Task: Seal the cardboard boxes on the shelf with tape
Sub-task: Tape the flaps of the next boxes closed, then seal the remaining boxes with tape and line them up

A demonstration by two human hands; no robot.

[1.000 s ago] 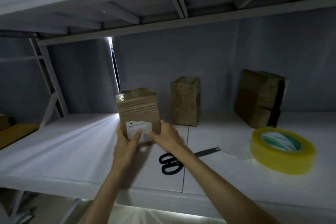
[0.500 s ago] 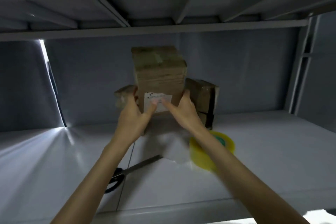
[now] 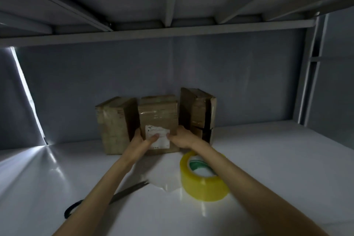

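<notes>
Three cardboard boxes stand in a row against the back wall of the white shelf (image 3: 268, 159). The middle box (image 3: 158, 115), taped and bearing a white label, sits between the left box (image 3: 113, 126) and the right box (image 3: 199, 109). My left hand (image 3: 142, 140) grips its lower left edge, thumb on the label. My right hand (image 3: 182, 138) grips its lower right edge, thumb on the front face. A yellow tape roll (image 3: 203, 178) lies flat on the shelf under my right forearm. Black-handled scissors (image 3: 126, 191) lie partly hidden under my left forearm.
A white sheet of paper (image 3: 162, 180) lies between the scissors and the tape roll. The upper shelf's underside (image 3: 172, 5) hangs low overhead. A metal upright (image 3: 310, 74) stands at the right, and a bright gap (image 3: 24, 90) opens at the left.
Both hands carried the labelled box from the left of the shelf, lifted it, then set it down between the other two boxes at the back wall. My view shifted right.
</notes>
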